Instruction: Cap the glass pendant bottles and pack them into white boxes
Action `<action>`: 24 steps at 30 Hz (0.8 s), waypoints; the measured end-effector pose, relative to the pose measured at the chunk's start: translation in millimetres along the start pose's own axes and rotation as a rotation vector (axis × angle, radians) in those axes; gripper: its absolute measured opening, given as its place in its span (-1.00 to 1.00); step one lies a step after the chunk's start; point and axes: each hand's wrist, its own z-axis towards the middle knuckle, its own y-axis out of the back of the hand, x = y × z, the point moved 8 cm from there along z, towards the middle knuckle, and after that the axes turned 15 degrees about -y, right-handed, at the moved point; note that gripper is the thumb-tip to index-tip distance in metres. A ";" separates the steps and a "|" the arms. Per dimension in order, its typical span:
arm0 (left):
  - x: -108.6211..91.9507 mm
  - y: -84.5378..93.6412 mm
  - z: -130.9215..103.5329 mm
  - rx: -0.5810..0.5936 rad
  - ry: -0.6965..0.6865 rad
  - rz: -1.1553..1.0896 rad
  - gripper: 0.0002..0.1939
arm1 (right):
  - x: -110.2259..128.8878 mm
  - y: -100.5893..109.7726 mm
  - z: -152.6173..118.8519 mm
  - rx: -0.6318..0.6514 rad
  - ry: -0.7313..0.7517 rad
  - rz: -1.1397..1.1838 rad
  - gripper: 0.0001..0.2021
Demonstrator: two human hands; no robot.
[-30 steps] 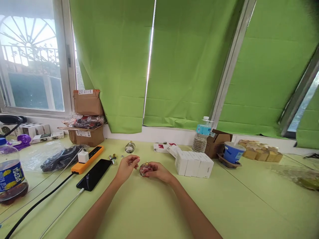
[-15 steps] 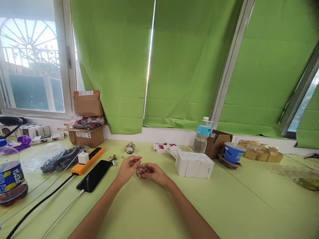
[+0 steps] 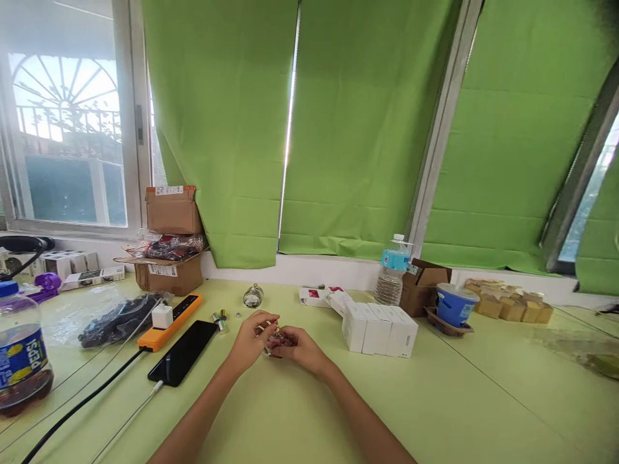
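Pepsi bottle (image 3: 22,364): upright, far to the left of the round red-filled bottle.
Orange power strip (image 3: 169,327): left of the red-filled bottle, a white plug in it.
Phone (image 3: 184,353): flat, left of the red-filled bottle, cabled.
Small metallic parts (image 3: 220,320): left of and beyond the red-filled bottle.
Left hand (image 3: 247,343): just left of the red-filled bottle, fingertips bunched close at its gold-coloured top; whether they pinch the top or a small piece, I cannot tell.
Clear round bottle (image 3: 253,296): beyond and slightly left of the red-filled bottle.
Red-filled bottle (image 3: 273,347): between the hands, partly hidden by fingers.
Change: the left fingertips have moved in to the top, so both hands now appear to work on one bottle.
Right hand (image 3: 307,352): at the red-filled bottle's right side, fingers and thumb curled around it.
White boxes (image 3: 380,330): in a row, right of the red-filled bottle.
Blue tub (image 3: 454,306): farther right of the red-filled bottle.
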 end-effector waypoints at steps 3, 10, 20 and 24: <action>-2.4 -1.3 0.1 0.026 -0.015 0.036 -0.76 | 1.5 -1.5 0.0 0.003 0.014 -0.011 -0.60; -6.5 -1.0 0.7 0.045 -0.036 0.081 -0.75 | 0.8 -2.6 0.2 -0.041 0.060 -0.093 -0.64; 14.6 13.3 -3.0 -0.096 0.088 0.063 -0.75 | 4.8 -6.9 -0.4 -0.106 0.118 -0.179 -0.61; 8.0 12.3 -3.4 -0.059 0.042 0.124 -0.79 | 4.1 -8.0 -0.1 -0.131 0.121 -0.179 -0.58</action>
